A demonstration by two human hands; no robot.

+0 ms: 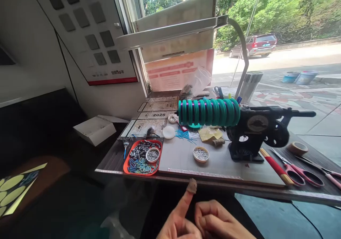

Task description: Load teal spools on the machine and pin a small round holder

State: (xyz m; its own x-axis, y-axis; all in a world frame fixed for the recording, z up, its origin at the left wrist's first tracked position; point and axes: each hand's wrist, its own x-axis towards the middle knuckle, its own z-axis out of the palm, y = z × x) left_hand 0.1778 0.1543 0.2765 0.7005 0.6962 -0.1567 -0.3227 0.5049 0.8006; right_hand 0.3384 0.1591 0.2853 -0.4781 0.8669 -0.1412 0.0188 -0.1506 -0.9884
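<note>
Below the table's front edge, my left hand (181,217) points its index finger up, with a brownish covering on the fingertip; its other fingers curl in and nothing shows in its grip. Just to the right, my right hand (217,218) is closed in a pinch, and anything between its fingertips is hidden. Beyond them on a grey board (177,159) stands a small round dish of pale beads (201,154). A red tray (160,148) at the left holds dark cylinders, blue-green pieces and a dish of metal beads (152,155).
A black hand-cranked device (246,148) carries a roller of green rings (209,113). Scissors (306,175), a red-wrapped stick (275,165) and a tape roll (297,148) lie right. A white lamp (170,34) spans above. A white box (94,129) sits at left.
</note>
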